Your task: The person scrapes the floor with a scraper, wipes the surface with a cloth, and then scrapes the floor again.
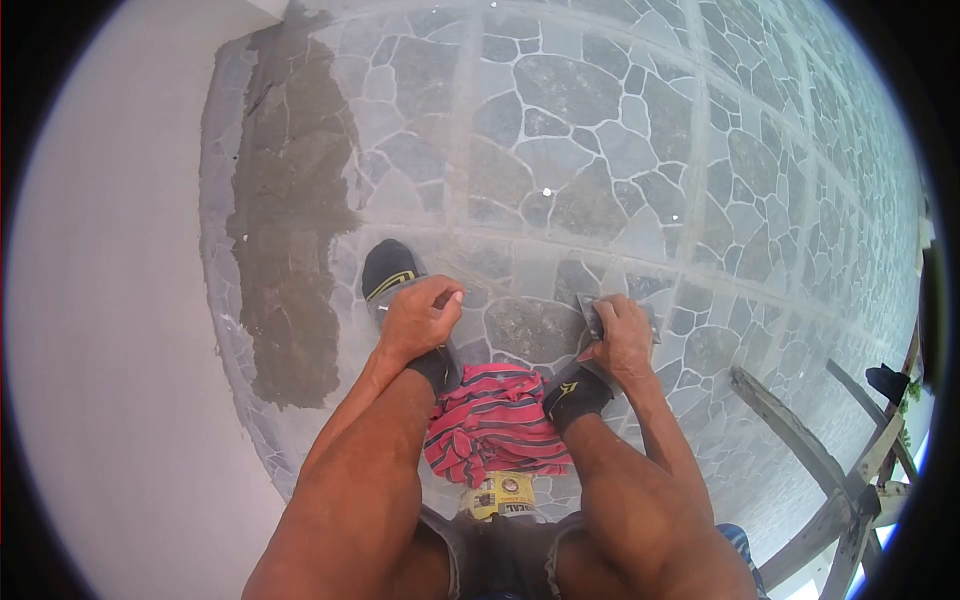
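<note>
My left hand (pixel 421 315) is closed with its fingers curled, above the black shoe (pixel 388 268) on my left foot. Whether anything is inside its fingers is hidden. My right hand (pixel 621 338) grips a flat grey tool (pixel 590 316), held by the other black shoe (pixel 578 398). Most of that tool is covered by the hand. Between my feet lies a crumpled pink cloth (pixel 497 420) with dark stripes. Just behind the cloth, between my legs, a yellow labelled container (pixel 503 487) is partly visible.
Irregular stone paving (pixel 560 85) with pale joints spreads ahead. A dark wet-looking patch (pixel 290 220) runs along its left side, beside a pale wall (pixel 120 300). Wooden beams (pixel 800 435) stand at the lower right. Small white bits dot the paving.
</note>
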`<state>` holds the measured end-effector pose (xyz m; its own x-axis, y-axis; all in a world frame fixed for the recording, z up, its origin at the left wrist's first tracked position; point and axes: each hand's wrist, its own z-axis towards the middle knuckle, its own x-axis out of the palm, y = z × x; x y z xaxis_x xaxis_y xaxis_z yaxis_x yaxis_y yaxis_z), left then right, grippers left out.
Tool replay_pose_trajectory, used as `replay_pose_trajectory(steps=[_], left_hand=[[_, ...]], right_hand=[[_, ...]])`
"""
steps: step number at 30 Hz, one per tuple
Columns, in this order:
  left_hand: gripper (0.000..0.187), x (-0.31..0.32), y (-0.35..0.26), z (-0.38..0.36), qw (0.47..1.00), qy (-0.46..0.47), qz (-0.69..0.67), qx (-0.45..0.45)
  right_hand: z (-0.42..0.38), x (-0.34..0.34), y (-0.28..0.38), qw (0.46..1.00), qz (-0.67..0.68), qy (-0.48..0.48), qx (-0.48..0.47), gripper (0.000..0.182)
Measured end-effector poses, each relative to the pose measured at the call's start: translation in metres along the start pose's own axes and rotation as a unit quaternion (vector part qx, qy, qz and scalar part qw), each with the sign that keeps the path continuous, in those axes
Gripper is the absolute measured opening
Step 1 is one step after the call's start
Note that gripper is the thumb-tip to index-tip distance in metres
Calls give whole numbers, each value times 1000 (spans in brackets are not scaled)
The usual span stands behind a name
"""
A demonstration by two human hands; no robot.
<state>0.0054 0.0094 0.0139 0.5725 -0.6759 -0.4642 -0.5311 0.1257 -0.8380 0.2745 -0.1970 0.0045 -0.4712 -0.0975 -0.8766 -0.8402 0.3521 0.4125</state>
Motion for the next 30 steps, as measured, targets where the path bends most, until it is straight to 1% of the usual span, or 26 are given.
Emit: replay_pose_trajectory(steps=[2,5,8,11,20,26,30], left_hand=[[8,-1,-2,0,1000,4,0,-4],[8,-1,-2,0,1000,3,2,-9],[9,-1,-3,0,1000,6,2,-11],[9,-1,-1,0,1000,7,6,-7],[9,-2,-4,0,1000,9,3,-13],[9,-2,-1,-1,1000,8,13,13],[9,-1,1,-1,1000,6,1,9]], right_hand=[[0,0,0,1000,2,-3,-1,59],[1,-4,3,1000,4,-8,-9,52],[1,-5,4,1000,7,-5,-8,54],[1,-5,4,1000,11,-3,-2,62],[0,0,0,1000,0,1,-6,64],[1,-1,1,1000,1,1,-3,65],[0,0,0,1000,-9,1,-3,66]])
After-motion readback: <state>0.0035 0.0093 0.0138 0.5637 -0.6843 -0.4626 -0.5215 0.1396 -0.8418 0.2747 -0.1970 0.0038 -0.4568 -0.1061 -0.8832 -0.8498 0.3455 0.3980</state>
